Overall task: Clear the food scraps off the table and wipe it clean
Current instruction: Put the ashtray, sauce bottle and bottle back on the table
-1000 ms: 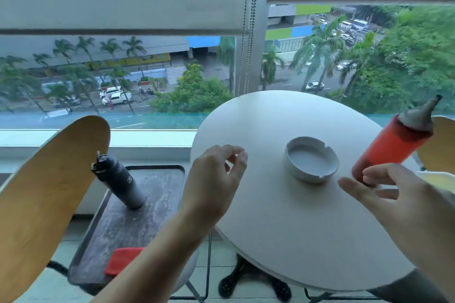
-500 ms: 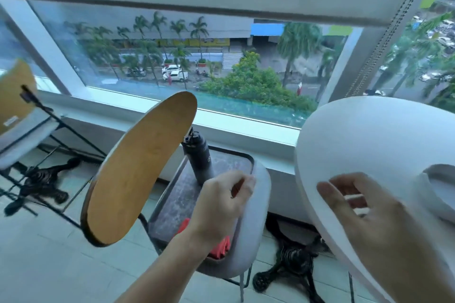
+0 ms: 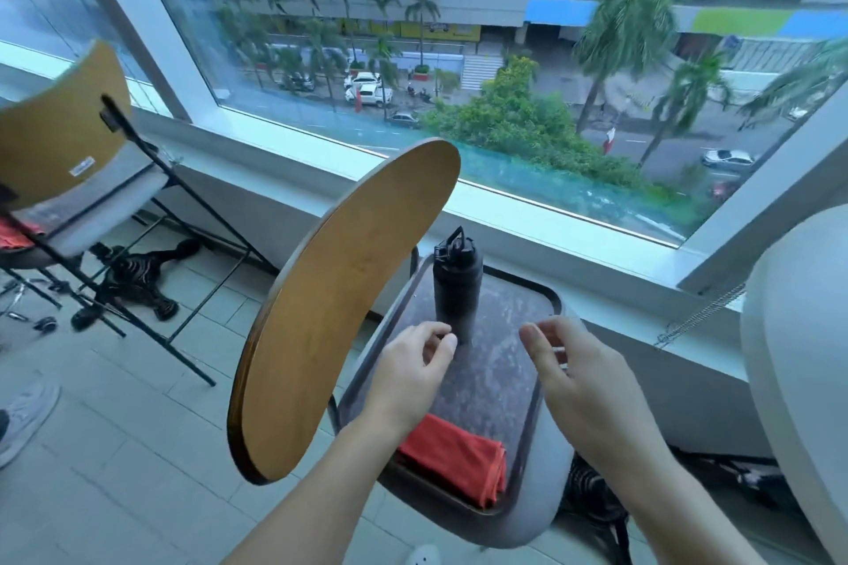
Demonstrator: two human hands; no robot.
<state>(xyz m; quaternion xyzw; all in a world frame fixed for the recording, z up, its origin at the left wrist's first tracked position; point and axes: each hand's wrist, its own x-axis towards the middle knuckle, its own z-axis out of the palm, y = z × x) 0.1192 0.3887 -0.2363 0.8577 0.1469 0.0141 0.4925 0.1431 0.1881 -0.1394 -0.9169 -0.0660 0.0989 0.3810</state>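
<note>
A folded red cloth [image 3: 454,456] lies at the near end of a dark tray [image 3: 504,362] on a grey chair seat. A black bottle [image 3: 456,284] stands upright at the tray's far end. My left hand [image 3: 413,365] hovers over the tray just left of the bottle's base, its fingers loosely curled toward the thumb with nothing visible between them. My right hand [image 3: 573,374] hovers over the tray's right side, fingers relaxed and empty. Only the rim of the white round table [image 3: 798,381] shows at the right edge; its top is out of view.
The chair's wooden backrest [image 3: 339,312] rises left of the tray. A second chair [image 3: 69,165] with black legs stands at far left beside a black table base [image 3: 133,280]. A window sill [image 3: 550,220] runs behind. A shoe [image 3: 23,417] shows at the left edge.
My view has swung left, from the white table with its ashtray and red squeeze bottle to the chair. Both hands have moved off the table and now hover over the tray.
</note>
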